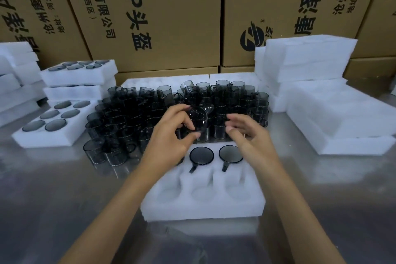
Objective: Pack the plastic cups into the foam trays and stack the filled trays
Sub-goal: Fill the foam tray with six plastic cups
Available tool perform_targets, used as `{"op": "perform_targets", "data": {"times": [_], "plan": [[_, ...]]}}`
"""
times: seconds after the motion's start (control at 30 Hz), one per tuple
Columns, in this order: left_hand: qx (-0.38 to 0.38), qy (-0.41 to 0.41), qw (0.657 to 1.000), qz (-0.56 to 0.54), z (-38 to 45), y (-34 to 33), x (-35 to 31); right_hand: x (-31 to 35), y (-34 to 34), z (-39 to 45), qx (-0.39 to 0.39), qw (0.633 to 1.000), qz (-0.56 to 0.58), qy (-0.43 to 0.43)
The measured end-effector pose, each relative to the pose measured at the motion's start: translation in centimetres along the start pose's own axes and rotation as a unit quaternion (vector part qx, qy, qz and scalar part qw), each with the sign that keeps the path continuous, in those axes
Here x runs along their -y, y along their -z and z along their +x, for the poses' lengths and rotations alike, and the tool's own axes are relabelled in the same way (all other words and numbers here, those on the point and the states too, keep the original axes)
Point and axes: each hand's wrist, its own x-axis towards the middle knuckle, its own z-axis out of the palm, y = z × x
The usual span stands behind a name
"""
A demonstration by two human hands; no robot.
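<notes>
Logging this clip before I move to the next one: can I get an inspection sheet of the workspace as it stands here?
Surface: shiny metal table, bare in the foreground.
Job's things: near foam tray shows two seated cups, three near pockets empty; loose cups massed behind; filled trays left; empty foam stacked right.
Clutter: nothing seen.
Grippers: left hand grips a cup; right hand beside it, fingers loosely curled, holding nothing.
Cables: nothing seen.
Surroundings: printed cardboard cartons behind.
</notes>
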Motion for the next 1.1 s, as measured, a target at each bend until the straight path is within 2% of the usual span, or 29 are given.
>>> {"op": "perform_targets", "data": {"times": [0.13,0.33,0.5,0.6,0.73,0.87,0.97,1.1], "plan": [[0.014,-0.007,1.000,0.004,-2.8,0.2,-0.9,1.7,-1.4,-1.1,0.111,0.992,-0.059,0.018],[0.015,-0.010,1.000,-0.008,-3.6,1.4,-1.2,3.5,-2.4,-2.1,0.118,0.992,-0.022,0.029],[-0.003,-0.015,0.999,-0.035,-3.6,1.8,-1.6,4.2,-2.9,-2.6,0.134,0.991,0.026,-0.003],[0.012,0.007,0.999,-0.043,-3.6,2.3,-1.8,4.3,-3.2,-2.7,0.138,0.989,0.041,-0.015],[0.111,0.103,0.978,-0.141,-3.0,4.5,-1.4,4.2,-3.7,-2.9,0.171,0.984,0.020,-0.040],[0.236,0.160,0.947,-0.145,-2.6,6.8,-0.1,3.3,-4.9,-3.4,0.207,0.976,-0.043,-0.043],[0.294,0.180,0.926,-0.152,-2.9,7.7,0.4,2.9,-5.4,-3.8,0.230,0.971,-0.055,-0.034],[0.330,0.201,0.913,-0.135,-3.0,8.1,0.6,2.7,-5.8,-3.9,0.233,0.971,-0.057,-0.024]]}}
